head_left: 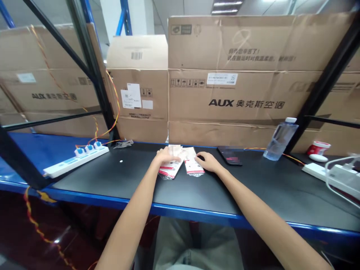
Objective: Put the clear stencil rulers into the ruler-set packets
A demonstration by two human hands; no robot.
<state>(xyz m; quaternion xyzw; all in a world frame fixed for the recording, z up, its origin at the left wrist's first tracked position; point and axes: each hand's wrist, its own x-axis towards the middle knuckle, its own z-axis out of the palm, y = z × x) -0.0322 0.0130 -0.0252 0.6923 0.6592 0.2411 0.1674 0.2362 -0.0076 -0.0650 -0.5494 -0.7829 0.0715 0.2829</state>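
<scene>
Two flat packets of clear plastic with red-and-white printed cards inside lie side by side on the black bench top (112, 176), near its far edge and roughly in front of the person. The left hand (168, 156) sits palm down over the top of the left packet (171, 169), its fingers (174, 159) spread across the plastic. It is not clearly closed, and whether the thumb pinches the packet is hidden, so I cannot tell if it is gripping. The right hand (207, 162) is open and relaxed, palm down on the bench, with its fingertips just at the edge of the right packet (193, 163) and no hold on it. A loose white paper sheet (176, 150) shows beyond the left hand, partly tucked behind the packets. As things lie, both packets are within reach of the hands and neither has been lifted or moved aside; nothing shows them opened, though the plastic is too small to be sure. Farther along the bench sit a dark phone (230, 155) and a clear water bottle (281, 138) lying tilted — a white power strip (75, 162) with blue switches lies to the left, and large AUX cardboard cartons (225, 75) stand stacked behind everything.
</scene>
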